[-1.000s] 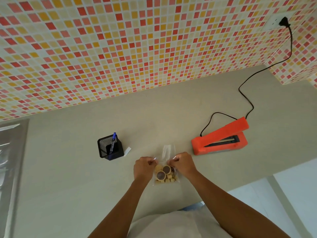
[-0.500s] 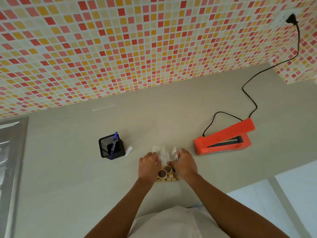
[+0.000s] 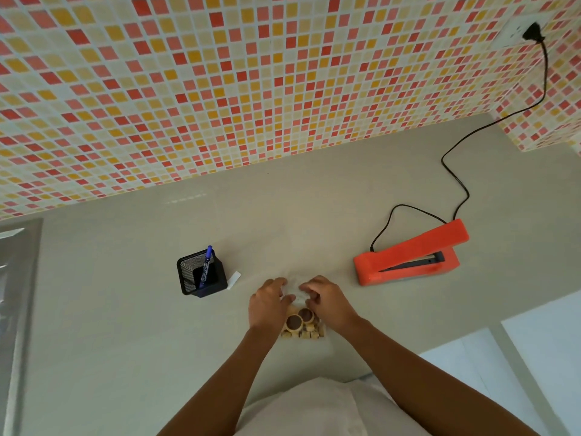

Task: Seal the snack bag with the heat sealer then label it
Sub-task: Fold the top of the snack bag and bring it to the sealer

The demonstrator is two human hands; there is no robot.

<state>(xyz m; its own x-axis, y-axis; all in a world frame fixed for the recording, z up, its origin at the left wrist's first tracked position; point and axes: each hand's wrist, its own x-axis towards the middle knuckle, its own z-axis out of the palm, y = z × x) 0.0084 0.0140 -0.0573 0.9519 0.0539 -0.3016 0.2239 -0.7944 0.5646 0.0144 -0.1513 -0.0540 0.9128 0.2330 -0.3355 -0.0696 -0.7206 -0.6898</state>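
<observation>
A clear snack bag [image 3: 302,324] with round biscuits and small cubes lies on the grey counter [image 3: 125,325] near its front edge. My left hand [image 3: 267,302] and my right hand [image 3: 327,298] both press and pinch the bag's empty upper part, which is hard to see between the fingers. The orange heat sealer [image 3: 408,258] stands open to the right, about a hand's width from my right hand. A small white label [image 3: 233,281] lies left of the hands, next to the pen holder.
A black mesh pen holder [image 3: 201,275] with a blue marker [image 3: 206,265] stands at the left. The sealer's black cord [image 3: 456,171] runs up to a wall socket [image 3: 518,31]. A steel sink edge [image 3: 19,278] is at far left. The counter's front edge drops off at the right.
My hands have moved up from the bag's sides to its top and drawn closer together. The upright clear top of the bag has been folded or flattened down under my fingers.
</observation>
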